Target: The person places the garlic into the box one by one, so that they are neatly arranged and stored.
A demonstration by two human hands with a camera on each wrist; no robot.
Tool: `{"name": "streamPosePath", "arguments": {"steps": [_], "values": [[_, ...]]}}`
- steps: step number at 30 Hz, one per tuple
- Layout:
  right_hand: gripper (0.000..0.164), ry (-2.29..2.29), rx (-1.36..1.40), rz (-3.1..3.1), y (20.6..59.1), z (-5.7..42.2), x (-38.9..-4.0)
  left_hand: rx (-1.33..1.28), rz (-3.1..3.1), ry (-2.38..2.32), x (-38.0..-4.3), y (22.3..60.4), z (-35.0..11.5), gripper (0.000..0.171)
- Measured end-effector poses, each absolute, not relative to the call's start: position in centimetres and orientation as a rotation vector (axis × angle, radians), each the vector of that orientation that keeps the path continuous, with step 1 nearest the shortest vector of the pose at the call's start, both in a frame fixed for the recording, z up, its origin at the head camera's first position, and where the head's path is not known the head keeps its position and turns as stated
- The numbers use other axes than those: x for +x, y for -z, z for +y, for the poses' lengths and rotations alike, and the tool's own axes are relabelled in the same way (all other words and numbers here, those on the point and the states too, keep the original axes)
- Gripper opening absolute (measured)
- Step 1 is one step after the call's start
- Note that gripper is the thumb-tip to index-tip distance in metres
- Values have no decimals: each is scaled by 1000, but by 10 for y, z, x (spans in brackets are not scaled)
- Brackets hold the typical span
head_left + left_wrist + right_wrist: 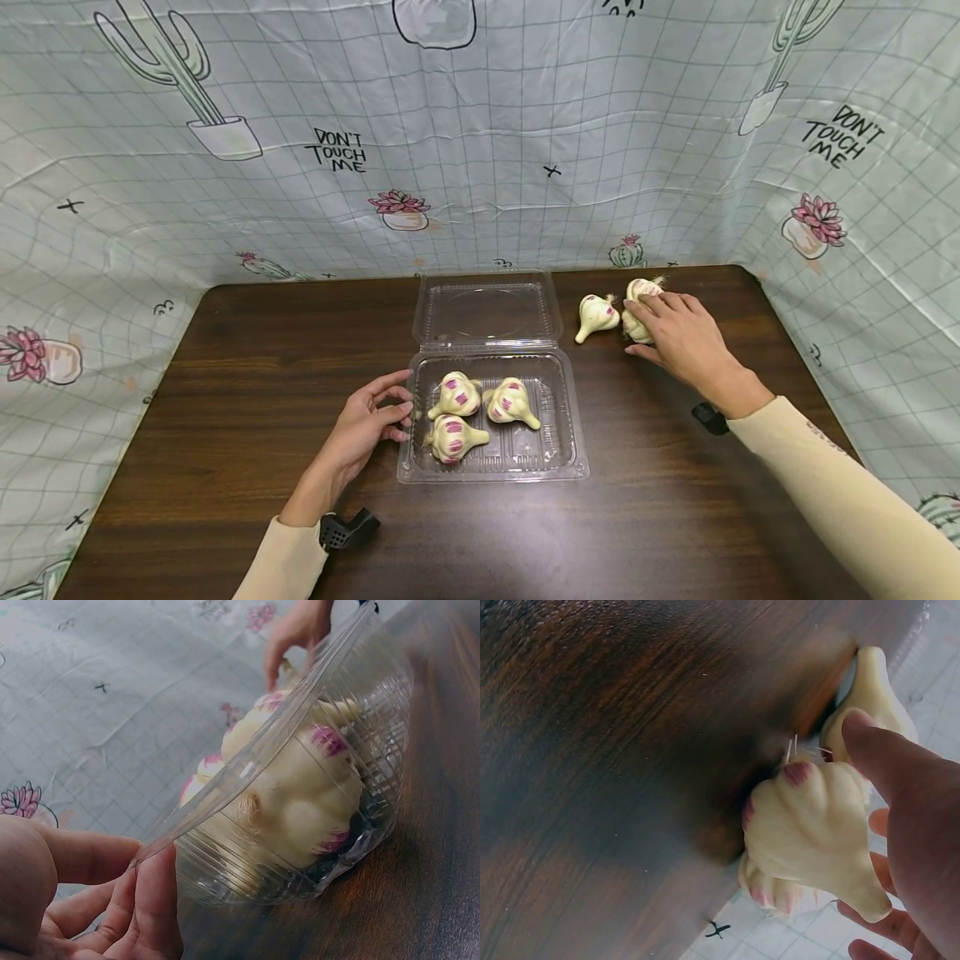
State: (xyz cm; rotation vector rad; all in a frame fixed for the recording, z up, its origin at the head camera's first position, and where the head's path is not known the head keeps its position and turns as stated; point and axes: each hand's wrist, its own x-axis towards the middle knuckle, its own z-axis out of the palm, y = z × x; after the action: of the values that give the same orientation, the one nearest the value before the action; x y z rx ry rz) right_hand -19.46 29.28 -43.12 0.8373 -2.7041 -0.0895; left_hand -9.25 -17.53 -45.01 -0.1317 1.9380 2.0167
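Observation:
My left hand (362, 425) pinches the left rim of a clear plastic clamshell container (551, 471) between thumb and fingers; the left wrist view shows this rim (225, 776) up close. Inside lie three garlic bulbs, cream with purple patches: one at upper left (459, 395), one at lower left (452, 439) and one on the right (512, 402). Over at the back right, my right hand (686, 337) reaches over a garlic bulb (810, 825), thumb and fingers spread around it without closing. Another bulb (643, 290) sits just behind, and one more (597, 315) lies to its left.
The container's hinged lid (487, 312) lies folded back towards the rear of the dark wooden table (285, 358). A printed cloth (480, 167) hangs behind the table and along both sides. Each wrist bears a black camera mount (348, 530).

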Motion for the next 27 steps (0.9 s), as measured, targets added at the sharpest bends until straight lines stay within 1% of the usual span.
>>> {"name": "streamPosePath", "arguments": {"steps": [4, 23, 27], "values": [[67, 89, 845, -2685, 433, 294, -195, -132, 1942, -2013, -92, 450, -175, 55], [65, 135, 869, -2641, 441, 298, -191, -138, 1955, -2004, -93, 450, -175, 54], [60, 111, 870, -2641, 441, 298, -191, -140, 1953, -2009, -93, 450, -175, 54]]}}
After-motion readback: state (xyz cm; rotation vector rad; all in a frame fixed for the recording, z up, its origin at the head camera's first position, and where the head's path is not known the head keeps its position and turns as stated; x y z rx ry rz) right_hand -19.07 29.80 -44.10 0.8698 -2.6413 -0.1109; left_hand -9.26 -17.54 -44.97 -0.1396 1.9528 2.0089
